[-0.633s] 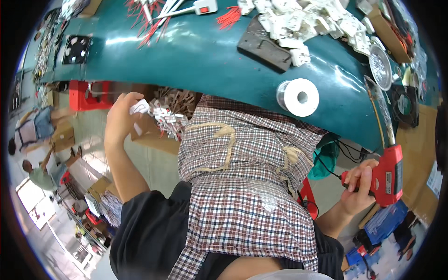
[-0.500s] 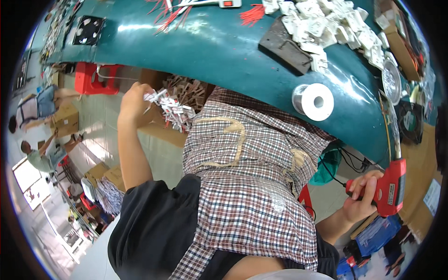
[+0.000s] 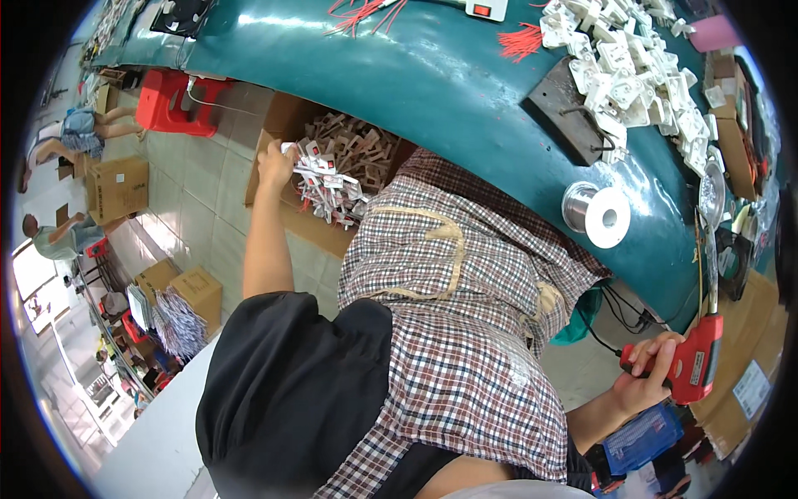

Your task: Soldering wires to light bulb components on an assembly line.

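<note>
At the left, over an open cardboard box (image 3: 320, 235), my left hand (image 3: 274, 165) has its fingers closed on a white plastic switch piece (image 3: 289, 150). The hand partly hides that piece. Right beside it is a heap of similar white pieces (image 3: 332, 179), some with red rocker switches and red wire ends. My right hand (image 3: 652, 374) is wrapped round the handle of a red soldering gun (image 3: 694, 362), held at the table's right edge. Its metal barrel (image 3: 711, 274) points up, away from me, and a black cord trails from the handle.
On the green table (image 3: 374, 75) are a solder wire spool (image 3: 605, 218), a dark metal block (image 3: 565, 108), a pile of white plastic parts (image 3: 640, 83) and red wires (image 3: 521, 41). A red stool (image 3: 170, 104) stands left. Two people and cartons (image 3: 118, 187) are farther left.
The view has shifted, so the table things sit farther right. My left hand has moved closer in to the heap over the box. My right hand keeps its hold on the soldering gun.
</note>
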{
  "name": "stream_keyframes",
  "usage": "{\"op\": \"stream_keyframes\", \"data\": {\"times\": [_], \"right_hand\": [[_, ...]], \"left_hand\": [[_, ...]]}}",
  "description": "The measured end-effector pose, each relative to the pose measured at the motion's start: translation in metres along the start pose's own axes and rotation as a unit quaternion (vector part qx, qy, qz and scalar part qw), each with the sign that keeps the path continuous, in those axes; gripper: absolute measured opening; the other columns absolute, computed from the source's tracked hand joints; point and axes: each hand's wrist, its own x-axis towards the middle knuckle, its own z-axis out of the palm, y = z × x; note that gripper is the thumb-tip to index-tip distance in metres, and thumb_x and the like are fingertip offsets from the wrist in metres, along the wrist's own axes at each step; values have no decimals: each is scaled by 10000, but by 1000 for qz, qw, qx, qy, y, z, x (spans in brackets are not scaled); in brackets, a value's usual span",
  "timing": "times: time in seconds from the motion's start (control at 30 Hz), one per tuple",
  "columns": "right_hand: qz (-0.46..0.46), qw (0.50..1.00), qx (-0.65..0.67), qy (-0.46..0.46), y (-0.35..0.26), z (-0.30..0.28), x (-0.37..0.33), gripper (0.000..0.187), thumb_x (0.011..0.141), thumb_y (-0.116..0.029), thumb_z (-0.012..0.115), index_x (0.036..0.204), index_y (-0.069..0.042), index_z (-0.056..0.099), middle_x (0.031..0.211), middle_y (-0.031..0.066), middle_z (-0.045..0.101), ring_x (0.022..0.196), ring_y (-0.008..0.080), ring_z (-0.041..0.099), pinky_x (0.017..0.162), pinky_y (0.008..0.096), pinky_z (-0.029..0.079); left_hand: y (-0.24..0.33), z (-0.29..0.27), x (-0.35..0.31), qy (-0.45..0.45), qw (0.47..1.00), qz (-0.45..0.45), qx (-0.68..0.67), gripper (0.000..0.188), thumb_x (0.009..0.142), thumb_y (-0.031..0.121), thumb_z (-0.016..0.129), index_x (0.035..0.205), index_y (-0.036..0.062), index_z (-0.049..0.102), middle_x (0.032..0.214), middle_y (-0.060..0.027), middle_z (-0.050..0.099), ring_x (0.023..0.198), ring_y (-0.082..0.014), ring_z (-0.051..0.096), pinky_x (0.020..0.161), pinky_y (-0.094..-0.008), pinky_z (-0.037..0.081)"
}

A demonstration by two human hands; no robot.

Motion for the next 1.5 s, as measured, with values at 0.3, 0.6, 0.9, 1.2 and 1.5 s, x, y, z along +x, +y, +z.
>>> {"op": "stream_keyframes", "data": {"times": [0.3,0.6,0.9,1.2,1.5], "right_hand": [[12,999,-33,18,-10,15,2,129,959,-60,612,1021,38,556,749,55,519,433,57,357,423,220,342],[15,999,-31,-13,-14,13,10,104,985,-71,597,1041,7,556,771,52,536,449,51,351,460,221,357],[18,999,-33,-29,-16,20,9,143,990,-81,595,1079,20,545,773,59,539,453,55,351,464,223,364],[0,999,-38,6,-18,15,8,140,991,-76,590,1079,22,545,778,55,536,455,52,360,465,224,368],[6,995,65,70,10,-4,26,135,988,-85,568,1068,15,526,772,45,506,443,47,366,451,227,374]], "left_hand": [[-41,118,-27,83,786,-189,-583,739,843,306,772,1428,-15,454,1490,-297,306,1183,-343,559,684,-315,612],[-6,164,-6,120,799,-311,-501,912,840,529,719,1567,197,278,1551,-317,242,1352,-447,402,1125,-516,334],[46,171,72,140,825,99,-539,681,878,310,721,1480,161,440,1546,-276,254,1306,-429,431,1082,-479,386],[39,182,-9,81,977,154,126,752,859,487,688,1507,231,402,1625,-268,71,1429,-518,217,1145,-545,320],[69,83,-19,-204,963,105,143,577,825,522,633,1002,-12,760,1163,-262,689,1188,-482,578,1011,-549,457]]}}
